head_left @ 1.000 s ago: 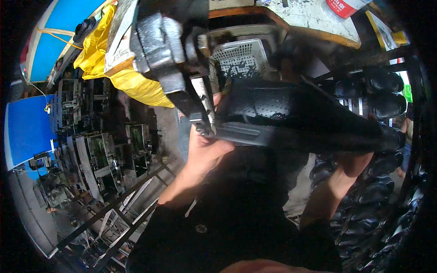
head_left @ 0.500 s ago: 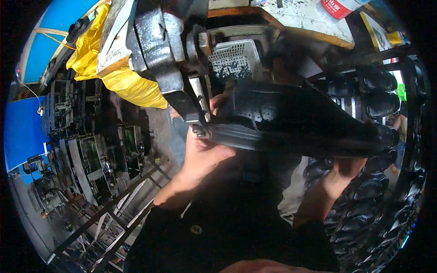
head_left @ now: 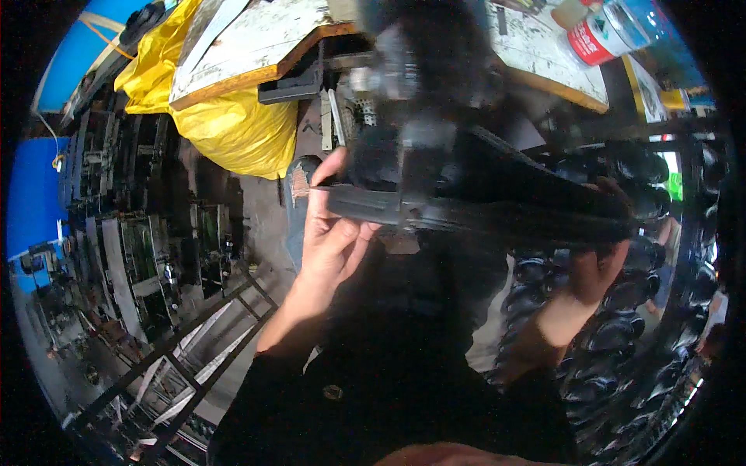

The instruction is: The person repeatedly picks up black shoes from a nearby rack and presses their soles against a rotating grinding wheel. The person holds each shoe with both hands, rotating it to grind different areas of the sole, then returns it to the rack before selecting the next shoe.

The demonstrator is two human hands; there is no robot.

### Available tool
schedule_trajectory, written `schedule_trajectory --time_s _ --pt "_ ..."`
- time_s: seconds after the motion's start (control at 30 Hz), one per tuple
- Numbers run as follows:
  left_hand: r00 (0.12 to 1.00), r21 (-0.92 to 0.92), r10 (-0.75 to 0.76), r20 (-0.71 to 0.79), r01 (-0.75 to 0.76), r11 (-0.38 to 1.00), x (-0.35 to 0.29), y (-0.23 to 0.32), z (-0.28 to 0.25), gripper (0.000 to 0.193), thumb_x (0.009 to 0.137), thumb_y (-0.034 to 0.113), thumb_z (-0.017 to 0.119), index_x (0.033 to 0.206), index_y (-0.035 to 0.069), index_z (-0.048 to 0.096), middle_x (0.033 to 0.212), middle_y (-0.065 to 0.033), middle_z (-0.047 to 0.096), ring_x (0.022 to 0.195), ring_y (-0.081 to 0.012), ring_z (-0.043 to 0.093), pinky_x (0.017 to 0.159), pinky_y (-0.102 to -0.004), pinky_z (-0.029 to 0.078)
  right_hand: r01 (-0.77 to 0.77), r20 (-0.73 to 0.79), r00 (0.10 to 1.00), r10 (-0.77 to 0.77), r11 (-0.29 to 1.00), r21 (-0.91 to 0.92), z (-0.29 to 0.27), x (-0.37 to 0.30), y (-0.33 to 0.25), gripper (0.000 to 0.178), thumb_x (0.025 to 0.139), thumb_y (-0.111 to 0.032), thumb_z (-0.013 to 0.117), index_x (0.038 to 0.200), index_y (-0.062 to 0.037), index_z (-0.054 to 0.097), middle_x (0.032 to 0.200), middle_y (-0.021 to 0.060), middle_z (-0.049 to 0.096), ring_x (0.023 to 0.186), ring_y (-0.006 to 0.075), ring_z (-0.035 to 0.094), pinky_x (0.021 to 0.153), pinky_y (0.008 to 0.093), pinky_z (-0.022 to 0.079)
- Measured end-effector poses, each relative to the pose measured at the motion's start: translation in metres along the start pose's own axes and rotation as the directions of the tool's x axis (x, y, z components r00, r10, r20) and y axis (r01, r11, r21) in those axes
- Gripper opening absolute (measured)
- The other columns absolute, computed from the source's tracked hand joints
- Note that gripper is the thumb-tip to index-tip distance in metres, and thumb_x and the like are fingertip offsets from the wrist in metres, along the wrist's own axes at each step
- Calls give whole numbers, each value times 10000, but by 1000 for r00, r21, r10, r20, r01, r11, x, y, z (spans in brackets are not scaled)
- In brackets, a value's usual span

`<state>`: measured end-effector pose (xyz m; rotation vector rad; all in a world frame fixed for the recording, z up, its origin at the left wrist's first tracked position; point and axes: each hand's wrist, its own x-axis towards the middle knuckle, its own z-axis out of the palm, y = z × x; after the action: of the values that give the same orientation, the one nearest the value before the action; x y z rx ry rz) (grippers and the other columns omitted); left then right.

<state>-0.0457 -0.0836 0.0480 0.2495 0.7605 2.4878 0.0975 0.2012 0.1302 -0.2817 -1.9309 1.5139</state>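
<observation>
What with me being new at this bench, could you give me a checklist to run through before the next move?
1. Left hand holds the shoe by its left end: ok.
2. Right hand holds the right end: ok, though shadowed.
3. Machine sharp enough to inspect: not ok, blurred.
4. Shoe touching the machine: cannot tell; they overlap in view.
5. Sack clear of both hands: ok.
6. Container clear of both hands: ok.

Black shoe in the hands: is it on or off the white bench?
Off the bench: the left hand and right hand hold the shoe at opposite ends, below the bench's edge in the picture.
</observation>
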Motion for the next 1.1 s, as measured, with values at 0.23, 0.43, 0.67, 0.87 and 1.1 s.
schedule_trajectory --time_s 0.23,0.43,0.67,0.87,1.1 --pt "988 130 -98 120 82 988 -6 0 12 588 1029 305 521 1495 35 284 1354 -140 531 1210 -252 582 1005 -437 497 -242 -104 946 308 881 407 -61 -40 53 567 990 -271 571 1468 -22 392 1408 157 518 1274 294 522 1097 437 404" --pt "989 134 -78 129 60 989 -4 -14 36 552 1034 206 503 1508 33 279 1506 -139 391 1322 -229 473 1042 -373 427 -59 -270 952 141 955 292 -74 -56 32 701 917 -410 637 1434 4 406 1340 191 546 1204 314 563 1049 473 449" --pt "998 148 -67 -5 67 987 1 -18 40 745 971 407 545 1538 49 220 1562 -183 316 1423 -333 358 1153 -494 325 225 -120 929 -350 792 -568 -35 -12 -30 607 985 -503 409 1288 9 528 1162 177 621 1121 297 595 1093 496 395" --pt "997 -77 -66 36 68 995 1 -11 24 656 1012 364 529 1523 71 241 1425 -128 482 1277 -260 522 1065 -433 428 199 -154 958 -242 947 -252 -34 -9 -24 579 895 -437 540 1291 -16 520 1141 157 626 1111 274 597 1061 462 419" --pt "996 182 6 -89 10 983 -6 13 2 967 763 145 844 1520 51 250 1419 -126 490 1232 -220 561 1025 -364 475 -8 -77 997 7 1000 -14 11 -8 -23 776 712 -395 817 1309 -28 483 1170 144 626 1075 261 630 966 420 507"
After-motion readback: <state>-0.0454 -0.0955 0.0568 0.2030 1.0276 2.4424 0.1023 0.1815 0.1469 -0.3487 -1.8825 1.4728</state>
